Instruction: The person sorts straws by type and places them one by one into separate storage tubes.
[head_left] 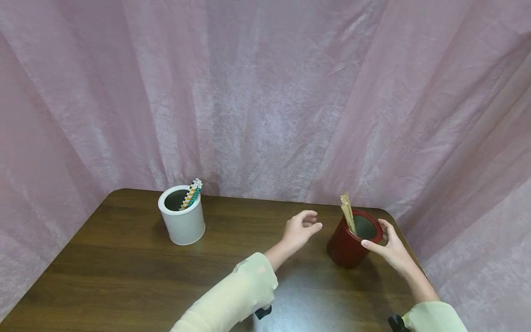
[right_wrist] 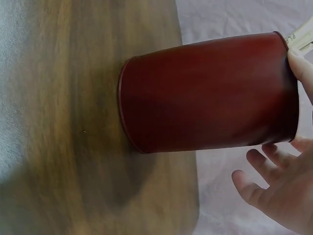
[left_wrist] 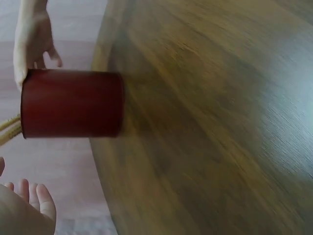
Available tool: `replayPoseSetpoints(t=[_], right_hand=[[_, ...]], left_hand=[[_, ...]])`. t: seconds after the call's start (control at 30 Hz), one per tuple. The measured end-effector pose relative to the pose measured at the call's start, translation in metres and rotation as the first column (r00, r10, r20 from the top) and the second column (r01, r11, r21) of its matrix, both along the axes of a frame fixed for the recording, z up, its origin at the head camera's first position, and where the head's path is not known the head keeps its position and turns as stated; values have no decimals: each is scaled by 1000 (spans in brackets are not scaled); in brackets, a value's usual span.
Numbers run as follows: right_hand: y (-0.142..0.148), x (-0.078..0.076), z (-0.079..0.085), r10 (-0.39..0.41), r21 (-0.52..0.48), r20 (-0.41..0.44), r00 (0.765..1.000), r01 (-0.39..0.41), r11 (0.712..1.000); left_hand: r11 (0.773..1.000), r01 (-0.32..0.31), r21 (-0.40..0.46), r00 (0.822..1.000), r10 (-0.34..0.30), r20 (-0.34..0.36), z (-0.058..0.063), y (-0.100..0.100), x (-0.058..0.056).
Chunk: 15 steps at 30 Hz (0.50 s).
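A dark red cylindrical can [head_left: 347, 244] stands upright at the right of the table, with slim tan packets [head_left: 347, 213] sticking out of its mouth; dark lettering shows on one. My right hand [head_left: 392, 251] grips the can at its upper rim, thumb on the near side and forefinger on the far side. In the right wrist view the other fingers [right_wrist: 252, 191] of that hand spread loosely below the rim. My left hand [head_left: 299, 230] hovers left of the can, fingers loosely bent, with nothing in it and a gap to the can.
A white can [head_left: 182, 226] stands at the back left, holding patterned sticks [head_left: 191, 196] with small white flower-like tops. The brown wooden table [head_left: 124, 263] ends at a rounded back-right corner near the red can. A pink curtain [head_left: 265, 101] hangs behind it.
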State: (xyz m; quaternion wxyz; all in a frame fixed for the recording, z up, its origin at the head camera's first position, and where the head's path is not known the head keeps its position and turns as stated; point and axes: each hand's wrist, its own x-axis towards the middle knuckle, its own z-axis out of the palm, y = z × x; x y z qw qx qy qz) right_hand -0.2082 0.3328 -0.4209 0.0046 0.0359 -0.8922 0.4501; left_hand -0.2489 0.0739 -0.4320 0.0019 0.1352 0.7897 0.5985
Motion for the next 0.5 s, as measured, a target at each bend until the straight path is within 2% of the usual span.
replayPoseSetpoints(t=[0.1,0.2,0.27,0.4,0.5], right_hand=[[1,0,3,4,26,-15,1000,-3,1000],[1,1,6,-28,46,-55,998,30,998],[1,3,7,-66,71,-101,993,73,995],[1,8,8,-143,128,-199,970,171,977],[4,12,6,-170,155,-274,946,219,963]], left_hand=[[1000,15,-23,1000,-15,-21,-7,-16,0],[997,16,-69,996,-22,-85,-16,-38,0],[991,1,-131,990,-19,-142,-23,-56,1],[960,-57,-274,969,-14,-248,-35,-97,3],[939,-108,-326,959,12,-283,-42,-129,4]])
